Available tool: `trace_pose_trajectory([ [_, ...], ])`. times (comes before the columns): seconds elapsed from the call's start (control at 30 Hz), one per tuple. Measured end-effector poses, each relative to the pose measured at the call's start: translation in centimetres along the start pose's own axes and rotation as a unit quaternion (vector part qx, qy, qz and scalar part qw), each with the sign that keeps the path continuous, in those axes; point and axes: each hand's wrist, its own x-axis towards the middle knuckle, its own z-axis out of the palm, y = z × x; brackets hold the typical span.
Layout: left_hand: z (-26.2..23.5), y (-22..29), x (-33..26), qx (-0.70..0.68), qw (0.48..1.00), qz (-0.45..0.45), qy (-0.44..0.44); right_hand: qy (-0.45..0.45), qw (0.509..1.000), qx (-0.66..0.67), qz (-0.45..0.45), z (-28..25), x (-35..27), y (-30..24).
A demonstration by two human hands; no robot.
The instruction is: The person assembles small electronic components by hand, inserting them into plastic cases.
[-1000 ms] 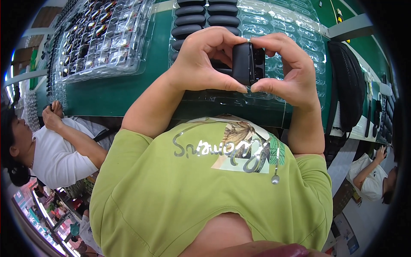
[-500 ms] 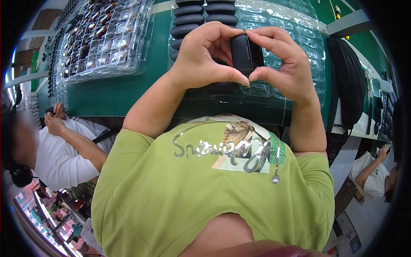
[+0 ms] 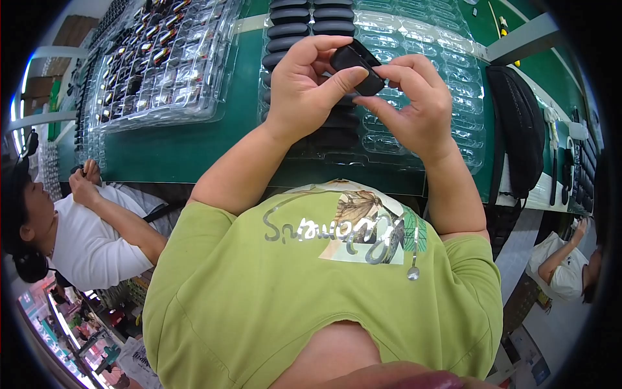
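Observation:
A small black hinged case (image 3: 370, 85), which looks like an earbud case, is held up above the table, tilted, with its lid apparently raised. My left hand (image 3: 304, 87) grips its left side, thumb across the front and fingers behind. At its lower right end, my right hand (image 3: 418, 97) pinches the edge between thumb and forefinger. Under both hands lies a clear plastic tray (image 3: 447, 91) with moulded pockets. Rows of dark oval cases (image 3: 288, 30) fill its left columns; part of them is hidden by my left hand.
At the left stand stacked clear trays (image 3: 162, 84) holding small dark and shiny parts. A black pouch (image 3: 518, 129) lies at the right edge of the green table (image 3: 149, 152). A metal post (image 3: 525, 42) rises at the upper right. Co-workers (image 3: 97, 227) sit on both sides.
The black case has turned and tilted to the left, and its lid now appears raised. My left thumb has moved onto its front; my right hand has shifted to its lower end.

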Motion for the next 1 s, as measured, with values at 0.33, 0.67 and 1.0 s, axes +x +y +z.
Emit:
trace_pose_trajectory([
  [0.33, 1.7, 4.4, 4.8, 0.271, 0.856, 0.427, 0.11, 0.062, 0.989, 0.12, -0.066, -0.8, 2.4, -2.7],
  [0.67, 6.7, 9.4, 9.3, 0.251, 0.77, 0.508, 0.293, 0.481, 0.863, 0.128, -0.084, -0.5, 11.3, -4.1],
  [1.0, 8.6, 15.0, 8.9, 0.081, 0.805, 0.543, 0.222, 0.507, 0.817, 0.185, -0.2, -1.9, 14.0, -6.0],
])
